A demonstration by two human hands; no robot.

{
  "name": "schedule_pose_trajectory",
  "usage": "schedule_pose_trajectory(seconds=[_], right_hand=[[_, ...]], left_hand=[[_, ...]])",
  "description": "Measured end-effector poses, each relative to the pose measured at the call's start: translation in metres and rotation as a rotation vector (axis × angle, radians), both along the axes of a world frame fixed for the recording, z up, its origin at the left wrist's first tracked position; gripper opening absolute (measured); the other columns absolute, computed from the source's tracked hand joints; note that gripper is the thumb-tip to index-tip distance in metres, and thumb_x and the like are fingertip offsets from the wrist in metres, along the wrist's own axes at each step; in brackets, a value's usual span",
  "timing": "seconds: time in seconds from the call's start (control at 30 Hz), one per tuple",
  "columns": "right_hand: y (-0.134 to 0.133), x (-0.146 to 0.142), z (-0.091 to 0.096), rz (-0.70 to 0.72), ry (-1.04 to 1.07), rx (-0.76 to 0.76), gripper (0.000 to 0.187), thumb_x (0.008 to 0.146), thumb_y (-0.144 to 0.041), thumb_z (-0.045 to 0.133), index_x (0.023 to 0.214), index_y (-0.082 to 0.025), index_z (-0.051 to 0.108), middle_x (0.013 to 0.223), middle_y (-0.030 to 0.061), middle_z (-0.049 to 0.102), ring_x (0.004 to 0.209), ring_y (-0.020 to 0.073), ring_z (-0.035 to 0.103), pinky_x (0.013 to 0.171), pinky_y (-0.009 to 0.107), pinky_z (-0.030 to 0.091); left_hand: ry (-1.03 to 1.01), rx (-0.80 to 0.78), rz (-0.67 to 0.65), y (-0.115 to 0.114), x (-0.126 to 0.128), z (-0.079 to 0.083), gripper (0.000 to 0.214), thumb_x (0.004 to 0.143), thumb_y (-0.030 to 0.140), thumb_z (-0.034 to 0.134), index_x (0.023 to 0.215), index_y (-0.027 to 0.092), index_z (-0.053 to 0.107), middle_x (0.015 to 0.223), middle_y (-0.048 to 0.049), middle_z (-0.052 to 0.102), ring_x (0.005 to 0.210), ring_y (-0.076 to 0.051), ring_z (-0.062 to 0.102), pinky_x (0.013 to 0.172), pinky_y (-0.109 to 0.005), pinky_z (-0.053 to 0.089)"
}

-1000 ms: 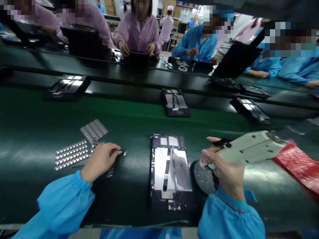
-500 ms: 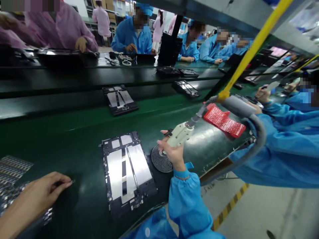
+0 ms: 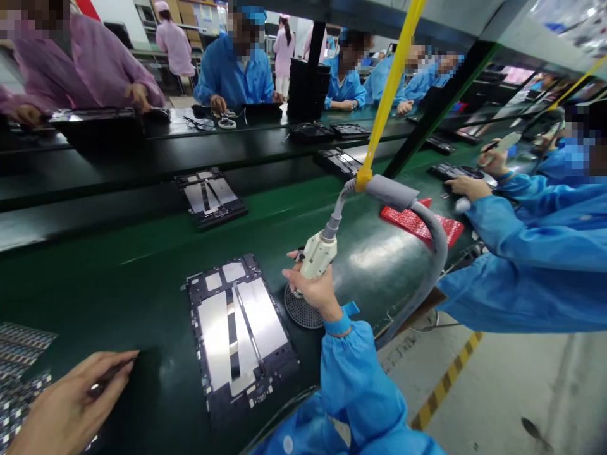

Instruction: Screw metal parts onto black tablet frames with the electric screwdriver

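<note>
My right hand [image 3: 317,292] is wrapped round a pale electric screwdriver [image 3: 320,253], which hangs from a grey cable. Its tip is down at a round black perforated dish [image 3: 304,314], partly hidden by the hand. Left of the dish lies an opened tablet [image 3: 263,303] with silver plates and a black frame. My left hand [image 3: 78,398] is at the lower left, thumb and fingertips pinched together above the green bench. What they hold is too small to make out. Sheets of small parts [image 3: 23,344] lie beside and under that hand.
A yellow strap [image 3: 391,88] holds up the grey cable. More opened tablets [image 3: 208,197] lie farther back. Red bubble wrap [image 3: 422,221] rests to the right, near a co-worker's blue sleeve [image 3: 535,227]. The bench edge runs along the lower right. Other people sit across the bench.
My right hand and the screwdriver have shifted left over the dish, the tool now more upright. My left hand sits slightly lower in the picture, still pinched. The view has turned a little.
</note>
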State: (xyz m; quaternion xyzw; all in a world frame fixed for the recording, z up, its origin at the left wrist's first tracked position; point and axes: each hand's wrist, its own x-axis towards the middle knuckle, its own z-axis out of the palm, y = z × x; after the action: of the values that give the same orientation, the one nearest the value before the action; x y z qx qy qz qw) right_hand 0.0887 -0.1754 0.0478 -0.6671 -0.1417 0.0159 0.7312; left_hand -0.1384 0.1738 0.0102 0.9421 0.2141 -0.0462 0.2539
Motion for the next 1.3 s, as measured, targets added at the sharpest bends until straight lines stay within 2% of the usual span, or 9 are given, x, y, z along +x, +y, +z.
schedule_pose_trajectory(seconds=[0.1, 0.27, 0.37, 0.47, 0.6, 0.73, 0.93, 1.17, 1.3], right_hand=[[0.001, -0.001, 0.008, -0.018, -0.017, 0.001, 0.032, 0.069, -0.023, 0.076, 0.098, -0.015, 0.065, 0.047, -0.0062, 0.057, 0.038, 0.0122, 0.051, 0.043, 0.027, 0.047], [0.023, -0.005, 0.040, -0.015, -0.099, 0.110, 0.032, 0.072, -0.020, 0.075, 0.102, -0.017, 0.063, 0.049, -0.0070, 0.057, 0.037, 0.0119, 0.052, 0.039, 0.025, 0.044], [0.057, -0.009, 0.057, 0.115, -0.136, 0.165, 0.033, 0.073, -0.019, 0.075, 0.104, -0.018, 0.063, 0.049, -0.0067, 0.058, 0.038, 0.0126, 0.054, 0.041, 0.026, 0.046], [0.100, -0.016, 0.064, 0.247, -0.120, 0.151, 0.031, 0.074, -0.019, 0.074, 0.103, -0.017, 0.064, 0.048, -0.0063, 0.058, 0.038, 0.0129, 0.053, 0.043, 0.028, 0.046], [0.150, -0.028, 0.058, 0.326, -0.091, 0.087, 0.030, 0.074, -0.018, 0.072, 0.102, -0.016, 0.062, 0.047, -0.0075, 0.057, 0.038, 0.0123, 0.052, 0.047, 0.028, 0.047], [0.174, -0.037, 0.047, 0.383, -0.089, 0.041, 0.030, 0.074, -0.016, 0.070, 0.102, -0.015, 0.062, 0.048, -0.0079, 0.056, 0.038, 0.0112, 0.052, 0.045, 0.026, 0.046], [0.182, -0.045, 0.037, 0.387, -0.079, 0.017, 0.030, 0.075, -0.019, 0.071, 0.102, -0.016, 0.059, 0.051, -0.0072, 0.056, 0.041, 0.0113, 0.054, 0.046, 0.025, 0.047], [0.183, -0.048, 0.035, 0.391, -0.087, -0.002, 0.032, 0.074, -0.018, 0.072, 0.104, -0.017, 0.061, 0.056, -0.0059, 0.057, 0.046, 0.0113, 0.054, 0.049, 0.026, 0.048], [0.183, -0.049, 0.034, 0.386, -0.111, -0.032, 0.026, 0.074, -0.017, 0.071, 0.098, -0.017, 0.063, 0.056, -0.0049, 0.056, 0.047, 0.0122, 0.055, 0.050, 0.028, 0.048]], left_hand=[[-0.072, -0.025, 0.105, -0.023, 0.006, 0.015, 0.021, 0.077, 0.062, 0.049, 0.083, 0.049, 0.065, 0.078, 0.0207, 0.071, 0.057, -0.017, 0.065, 0.057, -0.031, 0.053], [-0.198, -0.200, 0.004, -0.061, 0.038, 0.022, 0.036, 0.079, 0.053, 0.055, 0.094, 0.023, 0.069, 0.080, -0.0022, 0.073, 0.069, -0.019, 0.067, 0.061, -0.026, 0.053], [-0.296, -0.248, 0.054, -0.072, 0.063, 0.016, 0.030, 0.086, 0.040, 0.050, 0.102, 0.019, 0.064, 0.079, -0.0027, 0.070, 0.068, -0.017, 0.066, 0.063, -0.024, 0.051], [-0.388, -0.279, 0.097, -0.074, 0.078, 0.012, 0.022, 0.088, 0.027, 0.046, 0.099, 0.018, 0.064, 0.077, -0.0027, 0.067, 0.068, -0.015, 0.065, 0.064, -0.023, 0.049], [-0.475, -0.333, 0.041, -0.072, 0.079, 0.012, 0.025, 0.089, 0.016, 0.043, 0.096, 0.017, 0.068, 0.084, -0.0044, 0.066, 0.070, -0.012, 0.063, 0.064, -0.022, 0.046], [-0.507, -0.415, -0.005, -0.070, 0.075, 0.012, 0.020, 0.089, 0.021, 0.053, 0.099, 0.018, 0.070, 0.094, -0.0056, 0.067, 0.076, -0.013, 0.062, 0.065, -0.022, 0.045], [-0.600, -0.449, -0.055, -0.077, 0.081, 0.011, 0.014, 0.086, 0.029, 0.063, 0.089, 0.018, 0.071, 0.086, -0.0036, 0.067, 0.073, -0.013, 0.060, 0.064, -0.023, 0.044], [-0.679, -0.438, -0.075, -0.082, 0.084, 0.012, 0.009, 0.086, 0.017, 0.060, 0.080, 0.015, 0.067, 0.082, -0.0028, 0.064, 0.073, -0.013, 0.059, 0.067, -0.023, 0.043], [-0.631, -0.457, -0.101, -0.084, 0.081, 0.014, 0.012, 0.085, 0.013, 0.056, 0.082, 0.015, 0.067, 0.084, -0.0038, 0.064, 0.077, -0.014, 0.059, 0.069, -0.024, 0.044]])
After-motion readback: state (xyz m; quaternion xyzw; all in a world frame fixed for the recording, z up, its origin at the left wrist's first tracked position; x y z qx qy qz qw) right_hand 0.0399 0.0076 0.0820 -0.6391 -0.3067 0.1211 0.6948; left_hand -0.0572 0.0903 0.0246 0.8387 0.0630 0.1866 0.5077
